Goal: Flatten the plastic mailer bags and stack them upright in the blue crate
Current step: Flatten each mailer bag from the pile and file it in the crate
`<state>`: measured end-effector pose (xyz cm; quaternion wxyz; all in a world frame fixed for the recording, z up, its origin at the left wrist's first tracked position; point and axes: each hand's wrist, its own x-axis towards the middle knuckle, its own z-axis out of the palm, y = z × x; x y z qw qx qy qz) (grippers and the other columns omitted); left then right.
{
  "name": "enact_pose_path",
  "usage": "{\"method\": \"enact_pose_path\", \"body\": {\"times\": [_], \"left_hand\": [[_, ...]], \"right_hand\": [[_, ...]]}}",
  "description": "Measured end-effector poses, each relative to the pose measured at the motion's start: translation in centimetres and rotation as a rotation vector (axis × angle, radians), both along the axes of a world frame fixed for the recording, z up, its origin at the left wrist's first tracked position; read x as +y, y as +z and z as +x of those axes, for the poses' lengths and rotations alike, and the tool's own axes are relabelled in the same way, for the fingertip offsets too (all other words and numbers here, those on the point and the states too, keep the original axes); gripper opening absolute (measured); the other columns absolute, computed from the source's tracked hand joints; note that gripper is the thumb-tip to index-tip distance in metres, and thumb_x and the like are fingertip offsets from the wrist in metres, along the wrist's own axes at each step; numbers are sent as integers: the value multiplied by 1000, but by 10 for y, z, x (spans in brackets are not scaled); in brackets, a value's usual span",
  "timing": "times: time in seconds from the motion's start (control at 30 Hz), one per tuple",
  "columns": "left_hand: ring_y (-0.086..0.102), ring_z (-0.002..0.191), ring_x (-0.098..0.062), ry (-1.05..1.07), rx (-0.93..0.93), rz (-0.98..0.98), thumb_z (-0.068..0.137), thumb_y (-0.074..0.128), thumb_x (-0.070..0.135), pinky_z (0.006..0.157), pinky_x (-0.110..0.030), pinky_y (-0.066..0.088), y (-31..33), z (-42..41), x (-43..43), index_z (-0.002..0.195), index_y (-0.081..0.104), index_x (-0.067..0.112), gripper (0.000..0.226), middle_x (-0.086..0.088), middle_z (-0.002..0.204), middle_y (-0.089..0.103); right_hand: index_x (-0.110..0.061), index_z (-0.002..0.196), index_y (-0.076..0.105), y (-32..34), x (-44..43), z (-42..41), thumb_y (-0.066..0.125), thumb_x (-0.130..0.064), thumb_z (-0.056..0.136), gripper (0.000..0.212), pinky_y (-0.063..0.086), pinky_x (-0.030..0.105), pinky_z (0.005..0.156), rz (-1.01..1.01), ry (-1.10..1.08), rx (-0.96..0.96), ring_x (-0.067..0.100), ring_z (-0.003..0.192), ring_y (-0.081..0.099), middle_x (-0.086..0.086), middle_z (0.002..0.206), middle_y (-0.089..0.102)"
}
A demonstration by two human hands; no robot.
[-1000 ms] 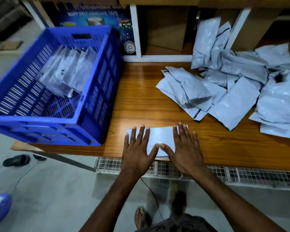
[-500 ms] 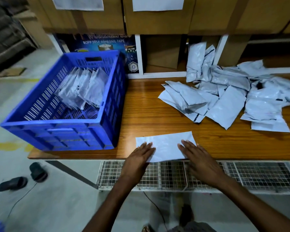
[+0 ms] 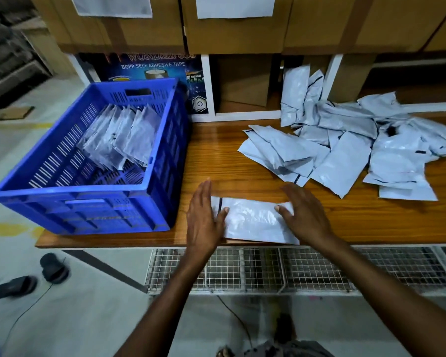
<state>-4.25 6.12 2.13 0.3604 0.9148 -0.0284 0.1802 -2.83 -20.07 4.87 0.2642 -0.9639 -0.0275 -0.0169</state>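
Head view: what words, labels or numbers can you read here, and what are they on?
"BOPP SELF ADHESIVE TAPE": on the dark blue carton behind the crate.
"WONDER": above that on the same carton, its top and ends cut off.
Small print by the carton's logos: too blurred to read.
White sheets on the boxes: no text shows.
Bags: nothing readable.

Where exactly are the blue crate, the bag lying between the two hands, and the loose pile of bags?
blue crate [image 3: 75,189]: head view, near rim.
mailer bag [image 3: 252,220]: head view, its bare middle.
pile of bags [image 3: 343,163]: head view, large front bag.
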Motion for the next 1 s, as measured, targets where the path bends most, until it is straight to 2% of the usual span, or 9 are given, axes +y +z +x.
{"method": "enact_pose_path", "body": {"times": [0.1, 0.2, 0.33, 0.43, 0.63, 0.7, 0.8, 0.87, 1.0], "left_hand": [[16, 157, -22, -118, 88, 316, 107, 33, 50, 121, -40, 21, -17, 2, -21, 163, 24, 21, 64, -2, 170, 21], [2, 159, -20, -195, 278, 493, 102, 8, 63, 126, -40, 5, -38, 1, -31, 165, 15, 25, 74, 6, 172, 8], [0, 159, -15, -143, 283, 550, 102, 17, 70, 127, -40, 6, -50, -4, -19, 165, 13, 32, 73, 10, 171, 5], [-1, 159, -16, -123, 299, 573, 97, 16, 78, 127, -43, 7, -45, -3, -17, 165, 13, 32, 81, 9, 172, 3], [-10, 158, -14, -129, 340, 508, 93, 18, 86, 127, -39, 4, -34, -13, 0, 165, 7, 32, 91, 9, 171, -5], [-3, 158, -12, -174, 308, 379, 97, 17, 80, 127, -38, 9, -29, -14, 6, 165, 9, 32, 83, 7, 173, 0], [24, 152, -10, -88, 191, 57, 107, 31, 55, 125, -32, 23, -23, -18, 15, 158, 36, 17, 64, -3, 167, 27], [41, 142, -19, -51, 93, 17, 108, 41, 37, 117, -41, 37, -23, -27, 21, 145, 52, 9, 47, -7, 153, 44], [54, 126, -23, -92, 16, 43, 103, 56, 14, 101, -45, 49, -18, -46, 24, 133, 60, 11, 30, -7, 137, 55]], "right_hand": [[-26, 160, 26, -19, 34, -13, 38, -44, 107, 57, 10, 42, 125, -174, 126, -1, 19, 156, 11, -1, 168, 17], [-21, 163, 6, -50, 54, -27, 18, -54, 108, 65, -3, 43, 125, -325, 222, 48, 20, 156, -8, 3, 171, -2], [-25, 163, -4, -67, 28, -28, 11, -67, 103, 74, -2, 44, 126, -337, 174, 56, 16, 155, -14, 0, 169, -13], [-25, 161, -14, -63, 18, -26, 4, -72, 100, 79, -9, 46, 125, -359, 171, 98, 15, 153, -22, -1, 167, -21], [-24, 160, -18, -57, 8, -28, -2, -77, 95, 85, -13, 51, 123, -391, 132, 165, 16, 153, -24, 0, 167, -24], [-21, 160, -15, -51, 6, -28, -1, -79, 94, 89, -13, 52, 123, -392, 136, 176, 17, 152, -26, 3, 167, -22], [-24, 161, -12, -36, 11, -25, 12, -84, 93, 94, -12, 47, 124, -298, 244, 99, 15, 152, -27, 2, 167, -23], [-34, 160, -15, -29, 22, -19, 22, -89, 88, 98, -12, 45, 124, -281, 377, 72, 13, 151, -27, -1, 166, -25], [-40, 156, -23, -35, 33, -10, 29, -96, 78, 109, -12, 51, 123, -435, 518, 166, 18, 150, -30, 1, 164, -30]]}}
